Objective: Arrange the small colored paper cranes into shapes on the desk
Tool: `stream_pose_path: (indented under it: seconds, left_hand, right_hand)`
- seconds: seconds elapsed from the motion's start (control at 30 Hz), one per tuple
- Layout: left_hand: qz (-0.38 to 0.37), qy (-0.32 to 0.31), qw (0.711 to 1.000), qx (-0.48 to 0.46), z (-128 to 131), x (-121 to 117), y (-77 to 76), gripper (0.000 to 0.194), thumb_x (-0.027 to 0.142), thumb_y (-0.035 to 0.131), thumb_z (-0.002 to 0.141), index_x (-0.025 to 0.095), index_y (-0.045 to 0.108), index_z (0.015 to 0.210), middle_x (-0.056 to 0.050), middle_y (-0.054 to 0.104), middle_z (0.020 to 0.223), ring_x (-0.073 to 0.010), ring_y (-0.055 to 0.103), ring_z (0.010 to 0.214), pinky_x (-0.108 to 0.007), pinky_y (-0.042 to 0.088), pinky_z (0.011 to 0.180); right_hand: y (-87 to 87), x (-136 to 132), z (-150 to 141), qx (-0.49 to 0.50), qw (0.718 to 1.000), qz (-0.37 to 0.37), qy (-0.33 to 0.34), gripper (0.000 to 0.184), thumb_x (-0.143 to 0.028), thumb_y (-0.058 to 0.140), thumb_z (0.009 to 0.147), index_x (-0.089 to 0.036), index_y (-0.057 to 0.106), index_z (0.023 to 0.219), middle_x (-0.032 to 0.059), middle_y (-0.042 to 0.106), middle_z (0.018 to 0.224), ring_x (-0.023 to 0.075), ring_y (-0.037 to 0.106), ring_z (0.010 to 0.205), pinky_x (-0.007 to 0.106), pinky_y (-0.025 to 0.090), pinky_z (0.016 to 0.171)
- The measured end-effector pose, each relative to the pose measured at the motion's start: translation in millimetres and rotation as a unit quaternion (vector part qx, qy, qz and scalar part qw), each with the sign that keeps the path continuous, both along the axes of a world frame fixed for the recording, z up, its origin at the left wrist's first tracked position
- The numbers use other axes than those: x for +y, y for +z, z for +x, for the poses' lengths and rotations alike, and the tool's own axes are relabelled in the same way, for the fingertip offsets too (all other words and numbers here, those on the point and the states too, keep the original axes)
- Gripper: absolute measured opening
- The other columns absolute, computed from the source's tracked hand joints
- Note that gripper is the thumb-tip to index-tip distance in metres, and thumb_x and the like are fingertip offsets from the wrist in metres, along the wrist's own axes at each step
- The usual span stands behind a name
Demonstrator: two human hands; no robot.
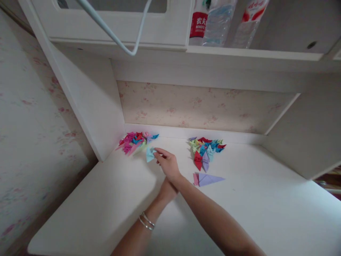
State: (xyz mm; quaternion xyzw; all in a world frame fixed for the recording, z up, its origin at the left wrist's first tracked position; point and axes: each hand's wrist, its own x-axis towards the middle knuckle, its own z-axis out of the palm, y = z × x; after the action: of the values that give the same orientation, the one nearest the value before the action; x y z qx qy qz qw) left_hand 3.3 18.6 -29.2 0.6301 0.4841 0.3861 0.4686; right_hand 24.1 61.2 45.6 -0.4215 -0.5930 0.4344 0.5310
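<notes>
My right hand (168,164) reaches across to the left and pinches a light-blue folded paper figure (150,154) between thumb and fingers. It is just in front of the left pile of folded paper figures (130,143), mostly pink, red and blue. Under my right wrist lies my left hand (168,191), its fingers hidden by the crossing arm; two silver bangles circle that wrist. Right of my hands is a second pile of folded paper figures (204,149) in red, blue, yellow-green and lilac. Nearer to me rests a lilac folded paper cone (210,179) with a pink piece at its left end.
The white desk (261,209) sits below a shelf unit, with a side panel (87,96) on the left. Plastic bottles (220,23) stand on the upper shelf. A pale cable (117,41) hangs in a loop at the top.
</notes>
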Motion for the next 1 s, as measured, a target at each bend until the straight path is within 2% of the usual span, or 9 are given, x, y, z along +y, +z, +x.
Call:
stream_pose_path:
  seconds: [0.07, 0.17, 0.23, 0.3, 0.4, 0.57, 0.7, 0.9, 1.0]
  left_hand:
    - [0.006, 0.008, 1.0, 0.013, -2, 1, 4.6, 0.019, 0.032, 0.056, 0.076, 0.018, 0.056, 0.063, -0.001, 0.055, 0.061, -0.0165, 0.047, 0.061, -0.03, 0.036, 0.061]
    - [0.017, 0.002, 0.999, 0.047, -1, -4, 13.7, 0.031, 0.041, 0.053, 0.08, 0.017, 0.054, 0.06, 0.003, 0.045, 0.053, -0.0129, 0.04, 0.054, -0.026, 0.029, 0.054]
    - [0.021, -0.009, 0.998, 0.061, 0, -8, 20.2, 0.037, 0.048, 0.051, 0.081, 0.016, 0.055, 0.062, 0.004, 0.043, 0.054, -0.0119, 0.039, 0.054, -0.025, 0.026, 0.053]
    - [0.02, -0.018, 0.997, 0.067, 1, -12, 25.5, 0.041, 0.052, 0.05, 0.082, 0.015, 0.058, 0.065, 0.005, 0.042, 0.056, -0.0117, 0.038, 0.056, -0.024, 0.024, 0.053]
    - [0.023, -0.02, 0.996, 0.084, 1, -13, 29.5, 0.044, 0.054, 0.05, 0.082, 0.014, 0.065, 0.072, 0.004, 0.042, 0.057, -0.0119, 0.038, 0.057, -0.024, 0.024, 0.053]
    - [0.005, -0.019, 0.998, 0.065, 1, -12, 30.3, 0.04, 0.05, 0.054, 0.079, 0.014, 0.072, 0.087, 0.001, 0.056, 0.065, -0.0141, 0.044, 0.062, -0.023, 0.031, 0.058]
    - [-0.012, -0.013, 1.0, 0.022, 0, -13, 33.2, 0.036, 0.045, 0.054, 0.078, 0.015, 0.072, 0.086, -0.003, 0.065, 0.077, -0.018, 0.053, 0.074, -0.025, 0.038, 0.066]
    - [-0.022, -0.027, 0.999, 0.036, 1, -15, 34.2, 0.034, 0.044, 0.057, 0.076, 0.016, 0.073, 0.084, -0.001, 0.062, 0.067, -0.0171, 0.051, 0.068, -0.025, 0.036, 0.061]
    - [-0.021, -0.028, 0.999, 0.04, 0, -15, 31.0, 0.034, 0.042, 0.059, 0.075, 0.015, 0.073, 0.09, 0.0, 0.057, 0.062, -0.0152, 0.047, 0.063, -0.024, 0.033, 0.059]
  right_hand:
    - [-2.6, -16, 44, 0.019, 0.998, -0.004, -0.058, 0.043, -0.041, 0.065, 0.079, -0.023, 0.067, 0.117, 0.0014, 0.069, 0.088, 0.0099, 0.056, 0.057, 0.024, 0.047, 0.057]
    - [-20.2, -39, 103, 0.043, 0.992, -0.035, -0.113, 0.058, -0.042, 0.068, 0.075, -0.022, 0.058, 0.129, 0.0009, 0.066, 0.087, 0.009, 0.052, 0.054, 0.023, 0.042, 0.051]
    - [-36.2, -50, 131, 0.082, 0.988, -0.061, -0.118, 0.064, -0.041, 0.071, 0.073, -0.022, 0.055, 0.131, 0.0, 0.064, 0.083, 0.0085, 0.049, 0.051, 0.023, 0.039, 0.047]
    - [-50.0, -58, 148, 0.13, 0.98, -0.091, -0.123, 0.059, -0.042, 0.073, 0.07, -0.017, 0.06, 0.122, -0.0016, 0.06, 0.072, 0.0083, 0.046, 0.047, 0.023, 0.035, 0.045]
    - [-60.9, -65, 156, 0.158, 0.973, -0.111, -0.124, 0.043, -0.044, 0.073, 0.07, -0.014, 0.066, 0.1, -0.0036, 0.054, 0.059, 0.0088, 0.043, 0.046, 0.022, 0.032, 0.043]
    - [-63.6, -66, 149, 0.121, 0.982, -0.115, -0.088, 0.036, -0.045, 0.07, 0.074, -0.015, 0.066, 0.093, -0.005, 0.051, 0.054, 0.0079, 0.04, 0.043, 0.021, 0.03, 0.041]
    - [-64.6, -63, 146, 0.127, 0.98, -0.123, -0.086, 0.039, -0.047, 0.069, 0.073, -0.015, 0.067, 0.095, -0.0049, 0.052, 0.056, 0.0072, 0.039, 0.042, 0.02, 0.029, 0.039]
    - [-60.5, -63, 149, 0.119, 0.98, -0.138, -0.08, 0.058, -0.049, 0.068, 0.074, -0.013, 0.062, 0.12, -0.0061, 0.051, 0.053, 0.0076, 0.04, 0.041, 0.021, 0.031, 0.041]
    - [-60.2, -65, 148, 0.093, 0.983, -0.138, -0.078, 0.055, -0.048, 0.065, 0.077, -0.012, 0.063, 0.119, -0.0065, 0.047, 0.047, 0.0085, 0.04, 0.041, 0.021, 0.031, 0.042]
